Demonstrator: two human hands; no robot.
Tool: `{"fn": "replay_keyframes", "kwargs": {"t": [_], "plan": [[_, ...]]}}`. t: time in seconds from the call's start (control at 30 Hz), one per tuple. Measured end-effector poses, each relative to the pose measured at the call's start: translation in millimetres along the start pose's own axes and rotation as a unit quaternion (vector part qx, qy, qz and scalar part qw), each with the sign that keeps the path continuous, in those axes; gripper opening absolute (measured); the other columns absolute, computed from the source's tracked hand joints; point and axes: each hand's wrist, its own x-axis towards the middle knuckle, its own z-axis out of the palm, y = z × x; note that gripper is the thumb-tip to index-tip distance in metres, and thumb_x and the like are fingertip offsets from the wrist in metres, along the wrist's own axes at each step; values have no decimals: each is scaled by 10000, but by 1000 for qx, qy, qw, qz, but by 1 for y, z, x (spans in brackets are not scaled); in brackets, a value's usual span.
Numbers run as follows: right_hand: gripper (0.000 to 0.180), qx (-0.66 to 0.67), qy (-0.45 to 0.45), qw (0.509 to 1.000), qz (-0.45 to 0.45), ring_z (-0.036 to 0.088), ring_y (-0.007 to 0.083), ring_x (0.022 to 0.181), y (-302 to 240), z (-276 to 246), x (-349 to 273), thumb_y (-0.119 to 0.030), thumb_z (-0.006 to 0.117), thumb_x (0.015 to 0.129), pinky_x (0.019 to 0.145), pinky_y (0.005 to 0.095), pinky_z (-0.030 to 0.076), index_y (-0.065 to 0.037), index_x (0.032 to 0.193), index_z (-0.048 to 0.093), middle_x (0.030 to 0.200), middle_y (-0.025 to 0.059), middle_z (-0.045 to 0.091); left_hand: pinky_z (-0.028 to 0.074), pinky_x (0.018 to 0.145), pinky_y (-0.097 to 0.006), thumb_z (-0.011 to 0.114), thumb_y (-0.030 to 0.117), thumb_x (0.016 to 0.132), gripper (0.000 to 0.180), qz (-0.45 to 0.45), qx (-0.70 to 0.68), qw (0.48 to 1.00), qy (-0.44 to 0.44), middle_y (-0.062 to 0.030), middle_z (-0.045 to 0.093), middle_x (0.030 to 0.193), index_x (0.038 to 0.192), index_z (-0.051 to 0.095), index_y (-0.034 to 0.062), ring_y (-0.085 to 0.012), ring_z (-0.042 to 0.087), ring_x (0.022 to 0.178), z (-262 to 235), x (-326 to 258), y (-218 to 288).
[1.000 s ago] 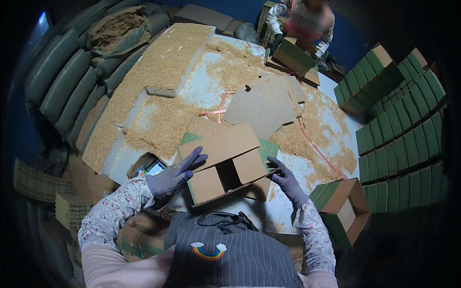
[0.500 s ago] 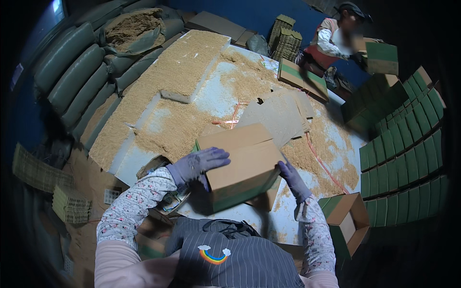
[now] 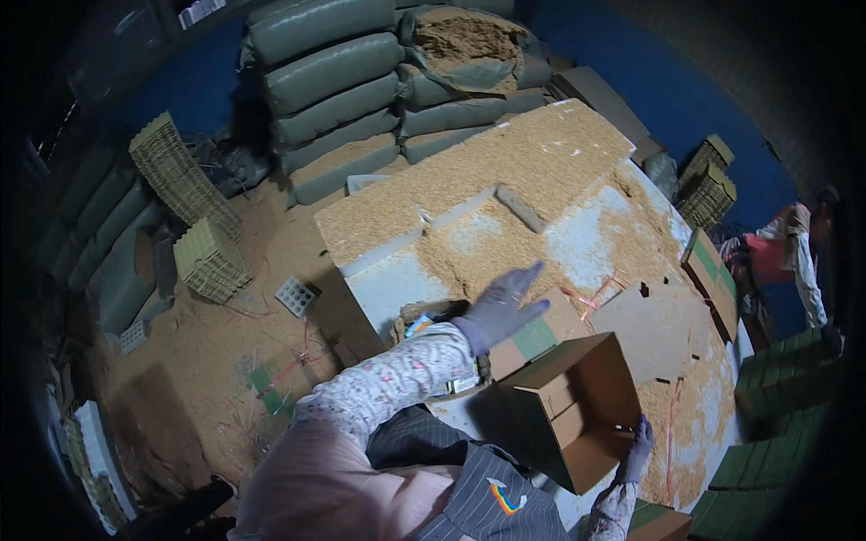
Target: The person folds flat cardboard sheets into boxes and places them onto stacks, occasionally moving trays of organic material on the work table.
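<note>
Lower centre of the frame: we hold an open cardboard box (image 3: 577,410), tipped so its mouth faces up and to the right, over the near edge of the bench (image 3: 397,288). Our right hand (image 3: 637,448), gloved, grips the box's lower right rim; its fingers curl around the edge, holding the cardboard. Our left hand (image 3: 502,308), also gloved, hovers above the box's upper left corner with fingers spread wide, holding nothing; we cannot tell whether it touches the flap below it.

We judge the box light, since it appears empty, and only moderately stiff: thin corrugated walls with loose inner flaps that will fold under pressure. A grip on one rim alone lets it swing and skew. The firmer hold is at two opposite edges or corners, where folds stiffen the wall, with the thumb inside and the fingers outside.

Sawdust-like shavings (image 3: 487,180) cover the bench, at centre frame, and may make its surface slippery under the box. Flat cardboard sheets (image 3: 654,329) lie at right. Stuffed sacks (image 3: 343,72) are stacked at upper centre.
</note>
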Motion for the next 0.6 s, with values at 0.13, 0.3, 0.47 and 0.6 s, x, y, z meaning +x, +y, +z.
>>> {"fn": "replay_keyframes", "kwargs": {"t": [0.13, 0.3, 0.47, 0.6], "plan": [[340, -79, 44, 992, -85, 571, 182, 1020, 22, -8, -3, -242, 448, 979, 901, 304, 444, 3, 1171, 585, 1069, 90, 619, 367, 1002, -324, 577, 232, 912, 547, -171, -171, 855, 458, -168, 493, 1304, 1370, 369, 16, -250, 483, 1184, -128, -39, -159], [331, 55, 20, 998, 7, 589, 190, 977, 9, 8, 8, -249, 464, 973, 850, 317, 480, -9, 1167, 585, 1081, 91, 614, 356, 1011, -356, 570, 429, 879, 767, -396, -249, 703, 536, -229, 444, 1333, 1422, 250, -7, -320, 453, 1213, -128, -98, -327], [317, 89, 62, 994, 16, 608, 178, 915, -1, 1, -1, -257, 481, 965, 785, 326, 514, -18, 1141, 592, 1042, 88, 628, 328, 1038, -345, 621, 561, 802, 952, -352, -305, 698, 544, -220, 373, 1406, 1451, 197, 8, -320, 405, 1264, -97, -80, -312], [309, 95, 15, 993, 64, 608, 186, 909, -32, 24, -2, -240, 478, 966, 781, 313, 505, -8, 1128, 602, 1029, 91, 634, 266, 1079, -353, 723, 451, 762, 1098, -433, -328, 700, 464, -174, 268, 1474, 1472, 3, 24, -281, 329, 1310, -127, -94, -300]]}}
